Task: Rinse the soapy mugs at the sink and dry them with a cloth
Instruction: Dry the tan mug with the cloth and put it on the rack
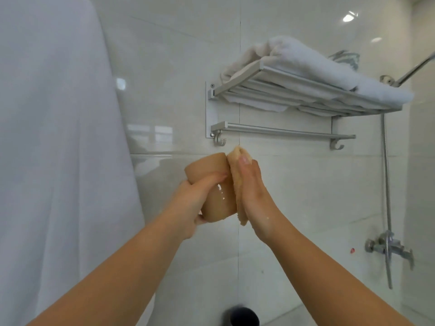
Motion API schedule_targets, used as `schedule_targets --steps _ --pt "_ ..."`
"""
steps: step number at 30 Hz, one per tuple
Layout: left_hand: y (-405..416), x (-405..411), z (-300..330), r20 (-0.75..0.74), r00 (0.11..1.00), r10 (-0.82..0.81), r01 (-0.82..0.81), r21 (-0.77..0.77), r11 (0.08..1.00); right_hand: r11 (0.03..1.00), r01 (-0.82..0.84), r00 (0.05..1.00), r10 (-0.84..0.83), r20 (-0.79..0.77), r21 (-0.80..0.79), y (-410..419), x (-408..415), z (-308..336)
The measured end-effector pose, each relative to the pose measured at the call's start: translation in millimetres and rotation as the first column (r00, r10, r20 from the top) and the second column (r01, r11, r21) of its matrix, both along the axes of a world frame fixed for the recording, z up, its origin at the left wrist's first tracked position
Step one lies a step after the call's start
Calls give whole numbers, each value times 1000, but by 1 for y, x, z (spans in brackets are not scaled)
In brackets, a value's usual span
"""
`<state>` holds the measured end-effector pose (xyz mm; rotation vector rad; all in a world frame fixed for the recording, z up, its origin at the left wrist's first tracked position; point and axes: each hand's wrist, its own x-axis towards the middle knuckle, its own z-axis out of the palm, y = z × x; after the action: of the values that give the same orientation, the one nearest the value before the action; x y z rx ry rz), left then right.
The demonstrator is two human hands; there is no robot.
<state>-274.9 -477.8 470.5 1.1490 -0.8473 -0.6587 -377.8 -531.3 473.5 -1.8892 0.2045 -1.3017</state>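
Note:
A tan mug (211, 170) is held up in front of the tiled wall, tilted with its base toward the upper left. My left hand (195, 198) grips it around the body, fingers curled over its side. My right hand (253, 191) presses a beige cloth (237, 184) flat against the mug's right side, fingers straight and pointing up. Small wet glints show on the mug's lower body. The mug's opening and handle are hidden.
A metal towel rack (294, 92) with white folded towels (306, 62) hangs on the wall above, with a bar and hooks below it. A shower valve (388, 248) and pipe are at the right. A white hanging fabric (58, 137) fills the left. A dark round object (243, 317) sits at the bottom edge.

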Motion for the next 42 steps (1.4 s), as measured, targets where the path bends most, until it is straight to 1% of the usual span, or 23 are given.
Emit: schedule_targets --steps 3,5,7,9,11,13,15,16,18,21,23,25,27,29,31,33,35,37,39,40,42 --pt "11 3 -2 121 989 80 -76 -36 996 999 19 999 -18 43 -37 14 8 -7" --pt "18 8 -3 220 968 124 -109 -79 991 996 -79 997 78 -17 -42 24 7 -9" --pt "24 13 -5 272 950 155 -129 -113 985 995 -94 996 93 -17 -18 27 2 -6" --pt "28 17 -8 297 941 162 -131 -121 984 999 -47 999 47 0 -2 35 0 3" --pt "31 18 -8 295 945 139 -112 -109 988 996 56 998 -57 -16 -69 40 4 7" --pt "32 19 -6 280 948 150 -123 -111 986 984 118 993 -121 -16 -135 45 12 7" --pt "34 21 -2 280 944 173 -139 -140 980 978 100 993 -109 -35 -184 49 18 6" --pt "35 22 -1 282 943 175 -136 -151 979 979 92 993 -103 -52 -181 49 20 8" --pt "39 24 -1 279 946 166 -118 -180 977 988 82 993 -92 -71 -131 43 23 13" --pt "45 23 -1 249 960 131 -79 -208 975 996 22 998 -16 -65 87 43 26 20" --pt "48 21 -2 214 967 137 -92 -208 974 961 -54 998 64 -29 271 45 26 19" --pt "49 21 -6 181 973 144 -103 -219 970 918 -91 995 101 -4 386 47 27 14" --pt "47 21 -10 157 974 162 -119 -254 960 876 -138 990 132 45 462 47 27 4" --pt "44 24 -11 121 974 189 -152 -262 953 843 -202 979 180 93 499 49 29 -8" --pt "41 26 -13 107 978 180 -151 -239 959 831 -201 979 180 92 518 46 31 -20" --pt "37 27 -17 114 979 170 -141 -230 963 834 -162 986 151 64 527 46 32 -27" --pt "33 29 -22 124 975 183 -149 -238 960 870 -60 997 77 -15 490 47 33 -30" --pt "29 31 -24 134 974 184 -149 -234 961 931 71 996 -50 -68 357 49 34 -32" --pt "26 33 -24 171 966 193 -157 -206 966 965 177 984 -170 -56 191 50 36 -35" --pt "25 34 -24 191 961 201 -165 -188 968 970 202 979 -198 -48 133 50 36 -36" --pt "25 36 -24 228 952 203 -167 -170 971 971 230 972 -224 -74 73 50 36 -35"
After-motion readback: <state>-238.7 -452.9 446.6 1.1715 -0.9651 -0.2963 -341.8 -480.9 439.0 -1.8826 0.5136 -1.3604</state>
